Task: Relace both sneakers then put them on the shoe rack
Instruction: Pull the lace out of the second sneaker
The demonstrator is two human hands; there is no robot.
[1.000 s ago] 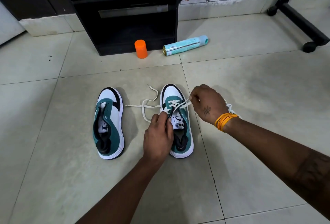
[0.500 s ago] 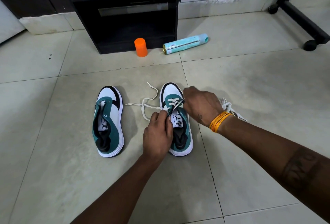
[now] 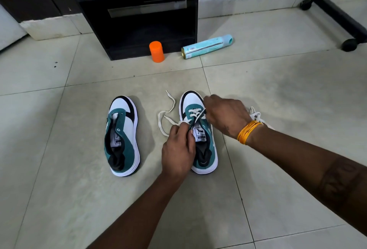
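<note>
Sneakers lie side by side on the tiled floor (image 3: 278,100), toes pointing away. Left hand (image 3: 177,149) pinches the lace (image 3: 164,117) at the right sneaker (image 3: 200,129); right hand (image 3: 226,114) curls on the lace just beyond. Left sneaker (image 3: 123,135) sits unlaced, well left of the fingers. Orange cap (image 3: 156,51), spray can (image 3: 206,46) and black rack (image 3: 139,20) lie beyond, apart.

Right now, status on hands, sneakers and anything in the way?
Left hand pinching lace at right sneaker; right hand gripping lace across its eyelets. Left sneaker unlaced, second lace behind right wrist. Orange cap, spray can before rack.
</note>
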